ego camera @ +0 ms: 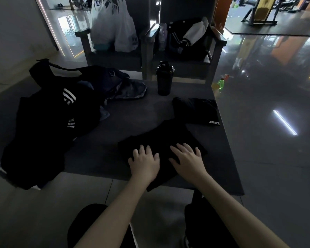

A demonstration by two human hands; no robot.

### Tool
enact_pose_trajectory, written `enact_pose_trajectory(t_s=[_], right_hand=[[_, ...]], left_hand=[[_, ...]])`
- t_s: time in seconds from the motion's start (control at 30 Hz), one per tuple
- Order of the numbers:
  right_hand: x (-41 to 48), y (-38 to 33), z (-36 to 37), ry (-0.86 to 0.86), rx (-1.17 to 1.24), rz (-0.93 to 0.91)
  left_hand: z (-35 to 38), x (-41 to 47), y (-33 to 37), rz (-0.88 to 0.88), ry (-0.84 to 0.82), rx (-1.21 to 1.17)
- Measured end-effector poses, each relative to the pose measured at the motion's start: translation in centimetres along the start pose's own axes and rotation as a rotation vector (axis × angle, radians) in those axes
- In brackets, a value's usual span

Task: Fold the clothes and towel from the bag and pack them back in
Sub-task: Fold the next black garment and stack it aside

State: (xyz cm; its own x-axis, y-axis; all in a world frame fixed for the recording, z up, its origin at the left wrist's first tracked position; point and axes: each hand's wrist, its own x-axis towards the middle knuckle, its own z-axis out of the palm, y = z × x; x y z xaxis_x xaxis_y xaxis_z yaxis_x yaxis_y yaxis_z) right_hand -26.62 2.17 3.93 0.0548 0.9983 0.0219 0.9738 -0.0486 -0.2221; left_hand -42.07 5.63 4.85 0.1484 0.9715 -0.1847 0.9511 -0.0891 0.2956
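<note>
A black garment lies partly folded on the dark low table, its near end hanging over the front edge. My left hand and my right hand both press flat on it with fingers spread. A second black garment with a white "SPORT" label lies folded at the table's right side. A black bag with white stripes slumps over the table's left edge. Behind it sits a heap of dark and bluish clothes.
A black shaker bottle stands at the table's far side. Two dark chairs behind it hold white plastic bags and a black-and-white jacket. A green bottle stands on the glossy floor to the right.
</note>
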Motion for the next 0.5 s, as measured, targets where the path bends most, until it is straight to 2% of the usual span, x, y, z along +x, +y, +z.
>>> enact_pose_trajectory(t_s=[0.1, 0.23, 0.33, 0.43, 0.5], right_hand=[[-0.1, 1.7, 0.6, -0.084, -0.045, -0.113], [1.4, 2.7, -0.3, -0.176, -0.015, -0.143], [0.6, 1.1, -1.4, -0.058, 0.014, -0.089], [-2.4, -2.0, -1.7, 0.121, 0.068, -0.141], [-4.4, -3.0, -0.7, 0.065, 0.024, -0.209]], left_hand=[[-1.2, 0.5, -3.2, 0.125, 0.020, 0.077], [-1.3, 0.0, -6.4, 0.162, -0.100, 0.084], [-0.5, -1.2, -6.4, 0.155, 0.005, 0.148], [0.2, -1.7, -5.4, 0.125, 0.099, 0.237], [0.0, -1.5, -4.8, 0.113, 0.121, 0.270]])
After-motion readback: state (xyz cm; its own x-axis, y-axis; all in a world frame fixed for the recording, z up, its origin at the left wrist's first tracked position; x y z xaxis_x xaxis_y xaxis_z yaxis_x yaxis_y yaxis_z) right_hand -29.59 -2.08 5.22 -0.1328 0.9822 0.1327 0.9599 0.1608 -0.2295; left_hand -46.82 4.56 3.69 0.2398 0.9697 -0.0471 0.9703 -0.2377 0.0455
